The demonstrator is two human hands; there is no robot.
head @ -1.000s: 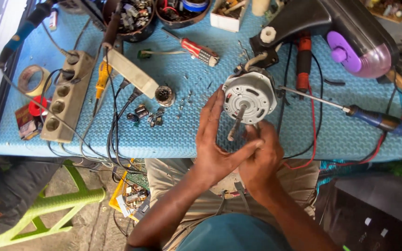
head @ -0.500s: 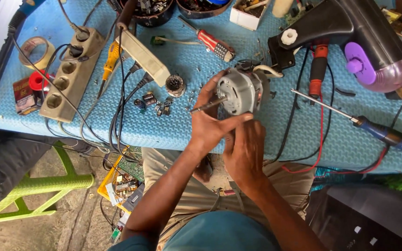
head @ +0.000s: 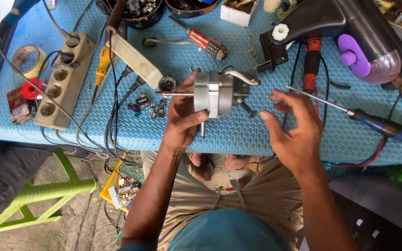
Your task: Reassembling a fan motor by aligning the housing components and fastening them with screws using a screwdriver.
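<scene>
My left hand (head: 184,118) grips a grey metal fan motor (head: 215,93) and holds it on its side above the blue mat (head: 238,135), its thin shaft pointing left. A white wire curls off the motor's right face. My right hand (head: 291,128) hovers just to the right of the motor, fingers spread, holding nothing. Small dark parts (head: 150,107) lie on the mat left of my left hand.
A long blue-handled screwdriver (head: 378,124) lies right of my right hand. A red-handled screwdriver (head: 205,42), a beige power strip (head: 63,81) with black cables, tape roll (head: 26,60), black housing with purple knob (head: 350,32) and a green stool (head: 38,195) surround the workspace.
The motor has been turned from shaft-down to lying sideways in my left hand. My right hand has let go of it and moved off to the right.
</scene>
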